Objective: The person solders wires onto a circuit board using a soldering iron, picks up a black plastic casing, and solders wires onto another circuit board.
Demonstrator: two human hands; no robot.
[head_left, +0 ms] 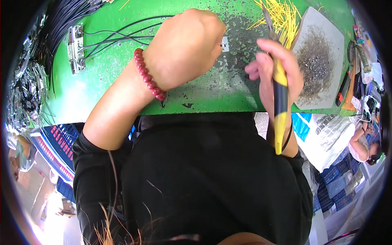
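My left hand (185,49) is closed over the green table, its back turned up and its fingers curled out of sight. A small silvery-white piece (224,44) shows just past its fingers; whether they grip it is hidden. Several black cables (122,37) run from a clear-and-metal connector block (76,48) and pass beneath this hand. To the right, my right hand (281,69) is wrapped round a soldering iron (280,96) with a yellow and black handle. The iron's dark metal tip points away from me, near a heap of thin yellow wires (286,20).
A grey slab (326,53) covered in dark crumbs lies at right, with hand tools (350,87) beyond it. Black cable bundles (61,28) and shiny metal parts (26,90) crowd the left. Blue crates (61,147) and a white sack (326,136) are below the table edge (192,111).
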